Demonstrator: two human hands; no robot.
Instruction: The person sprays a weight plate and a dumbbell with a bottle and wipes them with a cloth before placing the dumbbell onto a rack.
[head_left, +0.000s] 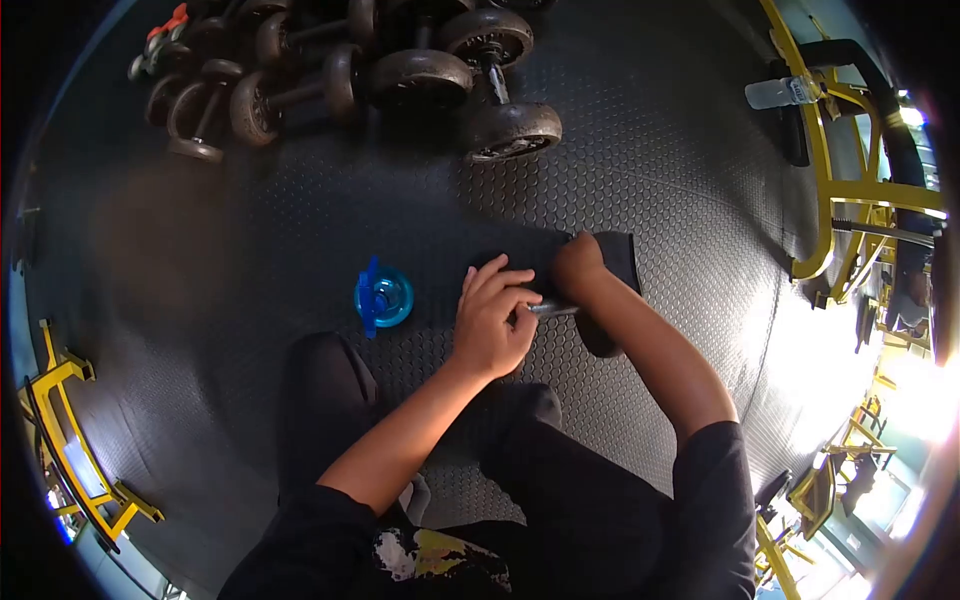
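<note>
A dumbbell lies on the floor in front of my knees, its metal handle point(553, 309) showing between my hands and one dark round head point(600, 338) partly under my right forearm. My left hand point(495, 318) rests over the near-left end, fingers spread and bent around it; that end is hidden. Just above the handle, my right hand point(580, 268) is closed in a fist against a dark flat piece with a straight edge point(622, 260), which looks like black cloth. Its fingertips are out of sight. Left of my left hand stands a blue bottle point(393, 297), seen from above.
Several worn dumbbells point(515, 130) stand in rows at the top left. Yellow gym frames point(820, 190) line the right side, with a clear bottle point(780, 93) on one. Another yellow frame point(75, 430) is at the left. The floor is textured black rubber point(680, 240).
</note>
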